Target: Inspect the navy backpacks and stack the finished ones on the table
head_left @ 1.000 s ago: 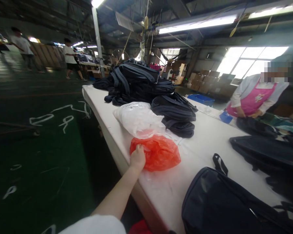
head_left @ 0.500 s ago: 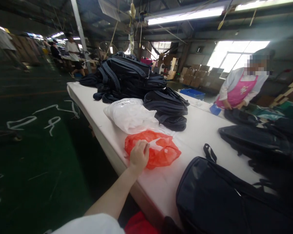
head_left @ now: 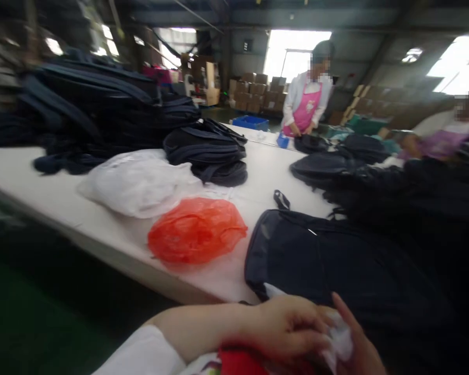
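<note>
Wad of crumpled white material (head_left: 341, 338) between two hands, at the near side of the navy backpack (head_left: 293, 255).
The left hand (head_left: 285, 323) has its fingers curled in, gripping the wad; the right hand (head_left: 363, 349) meets it from the other side, one finger stretched straight, and whether its other fingers close I cannot tell. Left of the backpack, a red-orange plastic bag (head_left: 197, 229) lies on the white table (head_left: 121, 245); farther left of it are a white plastic bag (head_left: 136, 182) and piled dark backpacks (head_left: 101, 104). Beyond it stands a co-worker in a pink apron (head_left: 309, 107).
</note>
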Action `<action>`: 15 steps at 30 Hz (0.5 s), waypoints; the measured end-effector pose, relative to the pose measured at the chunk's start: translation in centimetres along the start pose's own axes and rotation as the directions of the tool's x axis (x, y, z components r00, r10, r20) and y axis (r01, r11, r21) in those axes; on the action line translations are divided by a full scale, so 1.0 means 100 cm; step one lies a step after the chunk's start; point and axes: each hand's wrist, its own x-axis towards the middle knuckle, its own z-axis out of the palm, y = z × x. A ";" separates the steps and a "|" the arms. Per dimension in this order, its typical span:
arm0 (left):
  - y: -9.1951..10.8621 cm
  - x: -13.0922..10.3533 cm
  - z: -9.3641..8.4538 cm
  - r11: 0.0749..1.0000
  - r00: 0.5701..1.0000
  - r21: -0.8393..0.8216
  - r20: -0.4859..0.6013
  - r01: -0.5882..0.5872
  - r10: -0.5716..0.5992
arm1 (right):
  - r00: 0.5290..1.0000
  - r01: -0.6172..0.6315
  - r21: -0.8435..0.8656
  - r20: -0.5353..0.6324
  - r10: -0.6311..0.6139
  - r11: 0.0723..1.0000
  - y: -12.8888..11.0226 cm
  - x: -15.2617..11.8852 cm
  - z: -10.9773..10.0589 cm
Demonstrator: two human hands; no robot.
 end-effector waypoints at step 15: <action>-0.047 0.108 0.036 0.644 0.989 0.760 0.010 0.089 -0.148 | 0.583 -0.301 -0.054 -0.800 0.139 0.952 -0.002 -0.020 -0.055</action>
